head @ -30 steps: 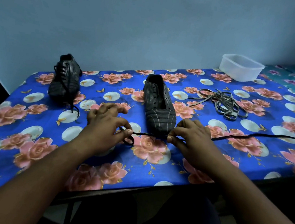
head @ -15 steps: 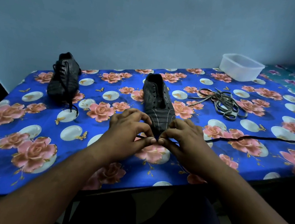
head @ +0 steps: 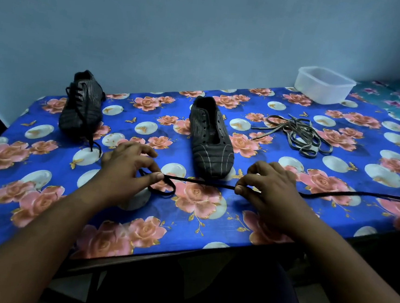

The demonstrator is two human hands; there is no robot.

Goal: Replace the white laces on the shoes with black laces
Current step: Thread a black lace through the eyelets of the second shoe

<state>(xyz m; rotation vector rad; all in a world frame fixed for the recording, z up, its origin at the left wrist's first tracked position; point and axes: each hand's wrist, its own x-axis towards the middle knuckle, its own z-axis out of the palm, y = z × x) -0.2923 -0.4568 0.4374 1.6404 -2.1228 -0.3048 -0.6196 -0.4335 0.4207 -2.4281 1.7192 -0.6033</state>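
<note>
We see the left hand [head: 125,169] pinching a black lace [head: 201,182] between thumb and forefinger, with a small loop of the lace lying on the cloth just beside that pinch; the right hand [head: 270,189] pinches the same lace further along, so a straight stretch runs between the two hands; beyond the right hand the lace trails off across the table to the right edge of the view. Just behind that stretch, between the hands, we see the unlaced shoe [head: 210,137], its toe pointing toward us and its eyelets bare; well apart to the left stands the second shoe [head: 81,109], already threaded with a black lace whose ends hang down onto the cloth. To the right of the unlaced shoe we find the removed laces [head: 299,136] in a loose tangle; they look greyish in this dim light. At the far right corner sits a clear plastic container [head: 324,88]; everything rests on a table [head: 45,198] covered with a blue floral cloth.
</note>
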